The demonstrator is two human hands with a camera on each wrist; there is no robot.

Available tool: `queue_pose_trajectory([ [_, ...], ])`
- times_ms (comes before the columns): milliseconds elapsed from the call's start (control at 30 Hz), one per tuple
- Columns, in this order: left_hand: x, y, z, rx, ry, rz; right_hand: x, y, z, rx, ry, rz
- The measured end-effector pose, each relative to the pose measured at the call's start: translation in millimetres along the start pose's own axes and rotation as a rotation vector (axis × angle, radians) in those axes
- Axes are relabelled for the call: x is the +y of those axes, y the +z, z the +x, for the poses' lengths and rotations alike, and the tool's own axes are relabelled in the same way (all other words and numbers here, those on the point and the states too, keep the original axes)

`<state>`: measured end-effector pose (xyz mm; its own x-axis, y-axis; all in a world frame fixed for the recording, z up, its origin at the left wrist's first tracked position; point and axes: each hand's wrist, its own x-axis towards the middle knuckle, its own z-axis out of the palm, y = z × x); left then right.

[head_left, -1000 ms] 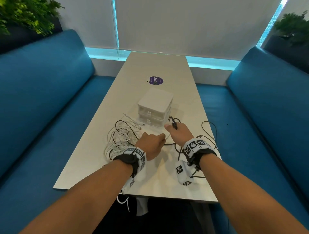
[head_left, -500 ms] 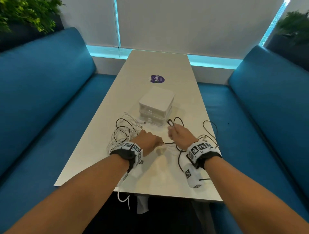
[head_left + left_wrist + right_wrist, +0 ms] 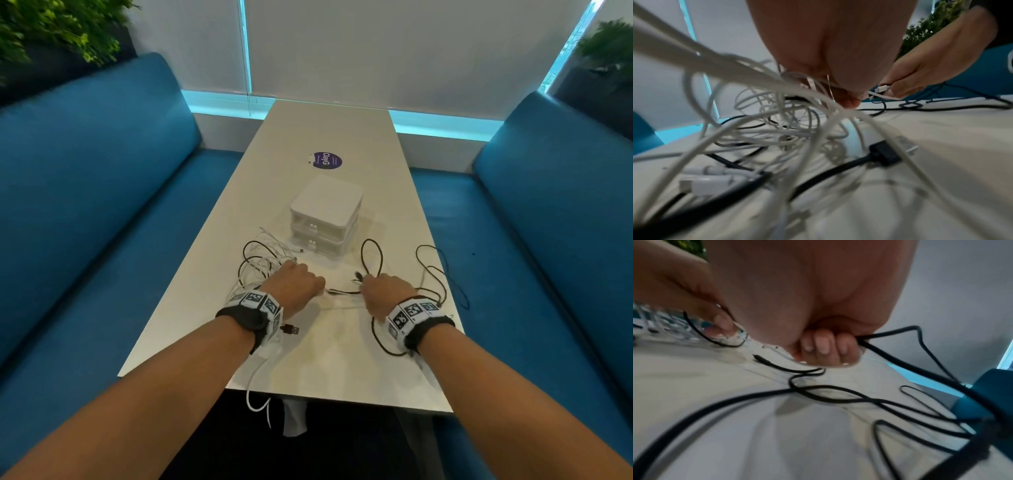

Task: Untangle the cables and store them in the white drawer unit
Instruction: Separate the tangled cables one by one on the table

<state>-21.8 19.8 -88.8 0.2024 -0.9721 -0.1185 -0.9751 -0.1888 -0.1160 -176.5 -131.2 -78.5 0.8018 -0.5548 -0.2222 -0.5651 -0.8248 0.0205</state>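
Gripping the black cable (image 3: 898, 353) in my clenched right hand (image 3: 387, 291), I pinched white cables (image 3: 748, 104) with my left hand (image 3: 294, 284); the drawer unit (image 3: 325, 212) stood beyond both.

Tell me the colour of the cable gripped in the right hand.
Black. The right hand curls around the black cable, clearest in the right wrist view.

Tangle of white cables (image 3: 764, 116) on table (image 3: 941, 146), black USB plug (image 3: 885, 154) beside; left hand (image 3: 828, 48) gripped white strands.

Purple sticker (image 3: 327, 160), blue benches (image 3: 85, 192), plants (image 3: 51, 27)
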Motion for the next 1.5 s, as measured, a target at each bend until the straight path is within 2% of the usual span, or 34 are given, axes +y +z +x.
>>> queue_pose_trajectory([
  [100, -2.4, -2.3, -3.6, 0.123, -0.02, 0.112, 14.1, -4.8, -5.3, 0.06, 0.108, -0.066],
  [200, 4.8, -3.6, -0.6, 0.104, -0.078, 0.034, 4.2, -10.9, -1.7, 0.076, 0.127, 0.028],
  [333, 21.4, -7.0, 8.6, 0.069, -0.088, -0.111, -32.6, -11.8, 4.8, 0.083, -0.047, 0.252],
  [367, 23.8, -5.5, 10.3, 0.065, -0.087, -0.127, -38.6, -10.2, 5.2, 0.073, -0.05, 0.337],
  [433, 24.6, 0.0, 11.2, 0.07, -0.092, -0.147, -40.3, -6.7, 6.6, 0.008, -0.024, 0.499],
  [533, 20.8, 5.1, 10.3, 0.066, -0.079, -0.14, -28.8, -2.0, 9.0, -0.197, -0.018, 0.7],
  [567, 20.2, 4.6, 10.5, 0.063, -0.079, -0.137, -24.8, -2.5, 8.7, -0.205, -0.023, 0.734],
  [667, 17.5, -1.1, 12.1, 0.077, -0.08, -0.15, -15.3, -2.9, 8.1, -0.101, -0.063, 0.672],
  [733, 11.9, -4.4, 10.9, 0.08, -0.084, -0.144, -4.0, -0.1, 6.1, -0.04, -0.054, 0.475],
  [800, 2.6, -6.3, 5.8, 0.081, -0.07, -0.036, 14.9, 3.8, 2.0, 0.006, 0.019, 0.253],
  [900, -4.7, -3.8, -1.2, 0.077, -0.056, 0.076, 35.5, 5.7, -5.2, 0.022, 0.159, 0.125],
  [1000, 4.1, -2.1, 2.3, 0.045, -0.067, 0.046, 26.5, 3.2, -4.0, 0.091, 0.169, 0.201],
  [1100, 20.5, -5.8, 11.0, 0.009, -0.056, -0.004, -0.2, -3.4, 0.0, 0.179, 0.047, 0.392],
  [1200, 30.1, -10.7, 17.2, 0.001, -0.073, -0.021, -24.3, -6.9, 4.2, 0.122, -0.061, 0.487],
  [1333, 26.0, -6.4, 15.8, 0.023, -0.091, -0.009, -26.8, -5.0, 11.1, 0.008, -0.047, 0.543],
  [1433, 21.9, -2.8, 14.6, 0.044, -0.101, 0.042, -16.7, 0.2, 14.4, -0.003, -0.02, 0.507],
  [1500, 16.7, -3.7, 12.6, 0.049, -0.077, 0.096, -3.9, 3.7, 14.5, 0.011, 0.056, 0.438],
])
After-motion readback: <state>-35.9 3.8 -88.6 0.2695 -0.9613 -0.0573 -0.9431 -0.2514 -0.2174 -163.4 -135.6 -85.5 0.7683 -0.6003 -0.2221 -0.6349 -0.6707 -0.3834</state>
